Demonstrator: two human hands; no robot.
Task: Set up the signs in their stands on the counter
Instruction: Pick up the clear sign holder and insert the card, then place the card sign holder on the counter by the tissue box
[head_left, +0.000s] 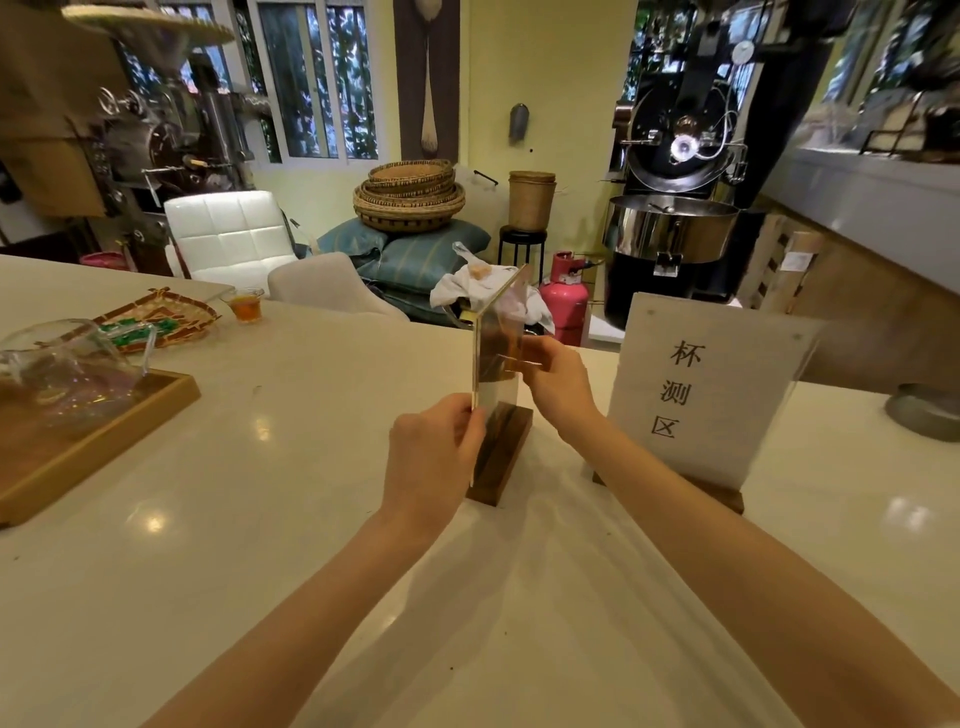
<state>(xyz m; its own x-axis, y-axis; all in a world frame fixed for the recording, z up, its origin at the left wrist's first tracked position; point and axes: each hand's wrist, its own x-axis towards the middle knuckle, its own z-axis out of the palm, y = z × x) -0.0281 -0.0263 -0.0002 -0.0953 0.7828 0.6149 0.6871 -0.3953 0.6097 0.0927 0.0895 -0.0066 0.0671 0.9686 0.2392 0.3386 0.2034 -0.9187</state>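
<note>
A clear acrylic sign panel (497, 332) stands upright, seen nearly edge-on, over a dark wooden stand (503, 454) on the white counter (270, 519). My left hand (434, 460) pinches the panel's near lower edge. My right hand (558, 384) grips its far side at mid height. Whether the panel sits in the stand's slot cannot be told. To the right, a white sign with black Chinese characters (706, 387) stands tilted in its own wooden stand (719, 496).
A wooden tray (104, 436) with a glass pitcher (57, 364) sits at the counter's left. Behind it are a woven basket (161, 319) and a small glass of tea (247, 306). A grey metal base (927, 410) sits at far right. Chairs and a coffee roaster stand beyond the counter.
</note>
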